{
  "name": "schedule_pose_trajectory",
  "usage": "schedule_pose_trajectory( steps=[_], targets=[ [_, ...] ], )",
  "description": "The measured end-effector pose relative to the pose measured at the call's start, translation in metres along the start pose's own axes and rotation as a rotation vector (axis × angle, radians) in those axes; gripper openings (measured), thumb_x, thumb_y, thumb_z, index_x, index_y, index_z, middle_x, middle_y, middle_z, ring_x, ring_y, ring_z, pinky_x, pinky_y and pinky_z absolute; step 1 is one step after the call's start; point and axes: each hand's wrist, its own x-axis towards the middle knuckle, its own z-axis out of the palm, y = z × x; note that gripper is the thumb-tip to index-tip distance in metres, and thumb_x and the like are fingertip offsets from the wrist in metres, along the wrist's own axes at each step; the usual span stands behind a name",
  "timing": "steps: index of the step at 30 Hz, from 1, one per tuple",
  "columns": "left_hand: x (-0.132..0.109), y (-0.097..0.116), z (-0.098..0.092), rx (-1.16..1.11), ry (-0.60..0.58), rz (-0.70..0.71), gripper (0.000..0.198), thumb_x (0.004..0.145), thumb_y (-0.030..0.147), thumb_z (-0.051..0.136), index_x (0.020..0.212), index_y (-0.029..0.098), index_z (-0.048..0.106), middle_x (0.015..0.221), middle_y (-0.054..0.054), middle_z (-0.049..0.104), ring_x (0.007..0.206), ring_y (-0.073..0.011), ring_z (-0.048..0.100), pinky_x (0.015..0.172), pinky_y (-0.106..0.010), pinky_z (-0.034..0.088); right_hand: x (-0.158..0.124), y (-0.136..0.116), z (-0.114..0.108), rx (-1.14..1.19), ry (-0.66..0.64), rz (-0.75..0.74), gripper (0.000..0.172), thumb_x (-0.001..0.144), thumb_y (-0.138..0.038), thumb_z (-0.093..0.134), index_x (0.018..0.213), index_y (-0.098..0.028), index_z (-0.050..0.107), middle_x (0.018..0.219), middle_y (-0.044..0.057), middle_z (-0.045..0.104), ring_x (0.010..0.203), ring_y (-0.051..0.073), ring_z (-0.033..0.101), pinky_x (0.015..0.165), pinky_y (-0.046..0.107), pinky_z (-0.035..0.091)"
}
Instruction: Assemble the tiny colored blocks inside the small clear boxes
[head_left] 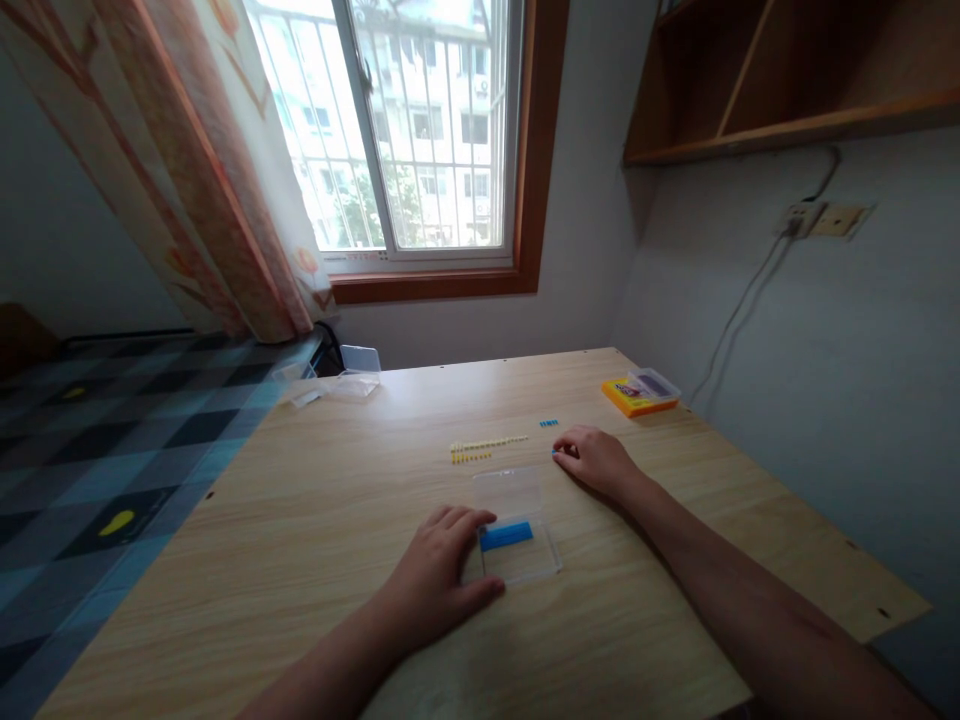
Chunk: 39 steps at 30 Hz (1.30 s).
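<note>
L hand (442, 565): spread round the L end of the clear plastic box (546, 558), thumb by its near edge, index finger at the far L corner; couldn't tell if it was actually gripping.
R hand (596, 460): fingers curled in, pinching a tiny blue pc (555, 455) btwn thumb & fingertips, just above or on the tabletop (315, 540), couldn't tell which.
Clear plastic box: lay open in front of me, lid (507, 488) folded back on its far side.
Blue strip (506, 537): inside the box, along the far side, a bit tilted, near my L index finger.
Blue pcs (549, 423): short row just beyond my R fingers; too small to count.
Pale yellow pcs (491, 443): long row beyond the lid, L of R hand.
Deeper yellow pcs (470, 458): shorter row, on the near side of the pale one.
Orange-yellow box (630, 398): far R corner, w/ a clear case (654, 384) on top.
Clear containers (360, 380): far L corner.
Bed (150, 440): L of tabletop, checked cover.
Window (442, 140): straight ahead, barred, patterned curtain (195, 150) at L.
R wall: shelf (750, 90) up high, socket (804, 218) below w/ cable (739, 310) hanging.
</note>
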Motion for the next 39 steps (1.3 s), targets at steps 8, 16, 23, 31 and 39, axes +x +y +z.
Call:
schedule_pose_trajectory(
  steps=[8,16,23,31,39],
  targets=[
    [0.000,-0.001,0.001,0.011,0.007,0.012,0.056,0.078,0.034,0.079,0.129,0.025,0.059,0.126,-0.009,0.064,0.118,-0.0310,0.057,0.103,-0.049,0.047,-0.003,-0.005,-0.003,-0.022,-0.019,0.036,0.016,0.088,-0.028,0.060,0.088,-0.022,0.075,0.092,0.005,0.075,0.086,0.020,0.065,0.072,0.027,0.040],
    [0.001,0.002,0.000,0.013,0.003,0.018,0.057,0.078,0.035,0.080,0.129,0.023,0.058,0.126,-0.009,0.065,0.118,-0.0310,0.057,0.104,-0.050,0.046,-0.007,-0.002,-0.014,0.085,-0.047,0.011,0.017,0.086,-0.025,0.058,0.085,-0.018,0.073,0.081,0.004,0.072,0.074,0.016,0.062,0.067,0.025,0.040],
    [0.000,0.004,0.000,0.005,0.006,0.007,0.060,0.074,0.035,0.083,0.128,0.025,0.059,0.125,-0.007,0.066,0.117,-0.0301,0.057,0.105,-0.048,0.046,-0.035,-0.032,-0.049,0.394,-0.158,-0.331,0.011,0.081,-0.019,0.062,0.084,-0.017,0.072,0.069,-0.001,0.062,0.062,0.011,0.053,0.058,0.022,0.038],
    [0.002,0.003,0.003,0.008,0.018,0.043,0.057,0.079,0.042,0.080,0.128,0.024,0.058,0.123,-0.008,0.066,0.115,-0.0303,0.058,0.104,-0.049,0.046,-0.053,-0.072,-0.035,0.202,-0.422,-0.559,0.012,0.077,-0.016,0.064,0.085,-0.020,0.073,0.078,-0.001,0.069,0.067,0.011,0.058,0.065,0.022,0.039],
    [0.002,0.003,0.003,0.020,0.012,0.045,0.057,0.079,0.043,0.080,0.128,0.024,0.058,0.124,-0.008,0.067,0.117,-0.0306,0.057,0.105,-0.049,0.045,-0.051,-0.075,-0.031,0.050,-0.450,-0.567,0.018,0.085,-0.018,0.061,0.084,-0.023,0.078,0.083,0.002,0.075,0.071,0.015,0.063,0.069,0.026,0.040]
  ],
)
